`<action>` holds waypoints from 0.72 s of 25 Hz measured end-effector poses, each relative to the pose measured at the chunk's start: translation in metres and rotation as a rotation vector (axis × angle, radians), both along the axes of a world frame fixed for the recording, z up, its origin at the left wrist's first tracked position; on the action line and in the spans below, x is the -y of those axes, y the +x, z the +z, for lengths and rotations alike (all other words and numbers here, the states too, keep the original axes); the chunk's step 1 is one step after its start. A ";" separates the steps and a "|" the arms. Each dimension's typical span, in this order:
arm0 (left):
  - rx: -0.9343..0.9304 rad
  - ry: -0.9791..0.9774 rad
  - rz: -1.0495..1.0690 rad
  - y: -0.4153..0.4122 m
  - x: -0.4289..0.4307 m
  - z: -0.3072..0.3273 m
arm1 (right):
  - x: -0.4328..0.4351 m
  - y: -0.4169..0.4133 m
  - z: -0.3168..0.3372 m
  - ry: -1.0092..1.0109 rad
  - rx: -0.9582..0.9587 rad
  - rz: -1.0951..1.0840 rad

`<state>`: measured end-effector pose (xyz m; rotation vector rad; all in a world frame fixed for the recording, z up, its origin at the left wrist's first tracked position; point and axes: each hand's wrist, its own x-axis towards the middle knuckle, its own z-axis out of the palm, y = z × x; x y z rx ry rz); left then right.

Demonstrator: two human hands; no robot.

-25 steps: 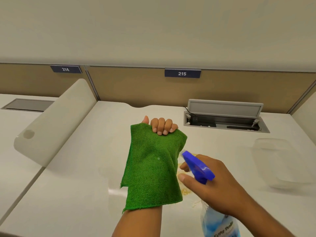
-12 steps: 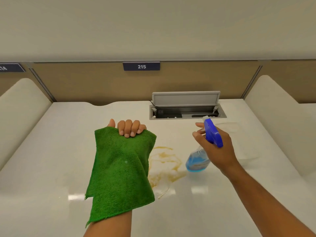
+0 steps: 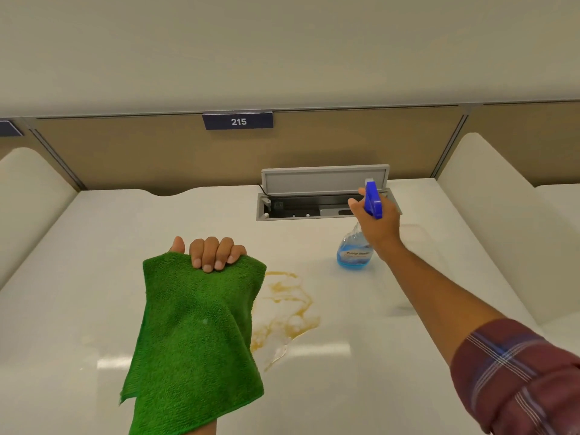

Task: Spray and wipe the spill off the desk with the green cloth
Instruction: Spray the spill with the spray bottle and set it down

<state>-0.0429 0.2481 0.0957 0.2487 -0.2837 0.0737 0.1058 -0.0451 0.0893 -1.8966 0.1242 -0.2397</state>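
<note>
- My left hand [image 3: 208, 254] sits in the lower middle of the frame, palm turned toward me, fingers curled tight over the top edge of the green cloth [image 3: 196, 340].
- The cloth hangs from that grip down over my wrist and forearm, its lower corners reaching the bottom edge of the frame; I cannot tell whether it touches the desk [image 3: 78, 277].
- My right hand [image 3: 376, 224] is stretched out toward the upper right, wrapped around the neck of the spray bottle [image 3: 353, 257], just under its blue trigger head [image 3: 373, 199].
- The bottle's clear body holds blue liquid and seems to rest on the desk, right of centre; from this angle I cannot be certain its base is down.
- The spill [image 3: 282, 312] is a yellow-brown smear with clear wet patches, lying on the white desk between my two hands, just right of the cloth's hanging edge and below-left of the bottle.
- Behind the bottle, a grey cable box [image 3: 323, 196] is set into the desk with its lid flipped up.
- A dark number plate [image 3: 237, 121] reading 215 is fixed on the tan partition [image 3: 157, 152] at upper centre.
- My plaid sleeve [image 3: 518, 378] fills the lower right corner, rolled above a bare forearm.
- White curved dividers [image 3: 489, 199] rise at both sides of the desk.
</note>
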 end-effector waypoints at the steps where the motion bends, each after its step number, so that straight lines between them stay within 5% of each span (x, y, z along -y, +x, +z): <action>1: -0.007 0.002 0.014 -0.001 0.001 0.001 | 0.000 0.006 -0.004 -0.002 -0.002 0.018; 15: 0.057 -0.001 0.001 0.002 0.005 0.006 | 0.031 0.017 -0.016 -0.208 -0.176 0.195; 18: 0.038 0.008 0.027 0.004 0.005 0.009 | 0.039 -0.023 -0.015 -0.234 0.118 -0.043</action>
